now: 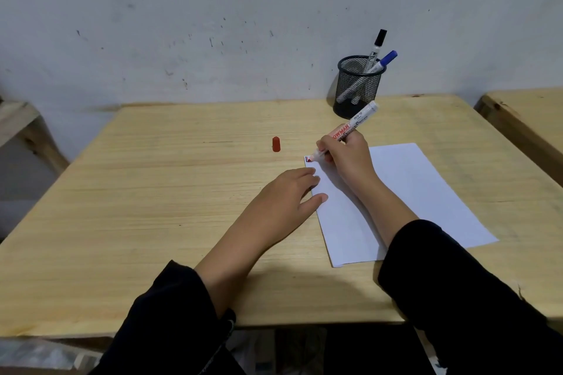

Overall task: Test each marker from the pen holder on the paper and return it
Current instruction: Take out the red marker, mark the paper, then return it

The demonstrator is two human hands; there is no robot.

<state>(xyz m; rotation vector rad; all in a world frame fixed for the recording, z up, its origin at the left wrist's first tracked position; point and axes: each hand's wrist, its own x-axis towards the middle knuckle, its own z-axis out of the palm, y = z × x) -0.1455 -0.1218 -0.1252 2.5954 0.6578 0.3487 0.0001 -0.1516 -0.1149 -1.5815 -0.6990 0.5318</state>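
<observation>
Right hand (345, 155) grips uncapped red-labelled white marker (347, 131), tip on white paper sheet (420, 192) far-left corner; left hand (283, 195) flat on sheet's left edge; red cap (276, 144) left of sheet.

Single view only: head-worn wide-angle cam, looking forward and down over the bench (152, 192) from the near edge, facing the wall (213, 24) behind it. Close range, forearms fill the lower frame. Straight edges bow toward the frame borders, probably lens distortion. No second view, so nothing overlaps.
</observation>
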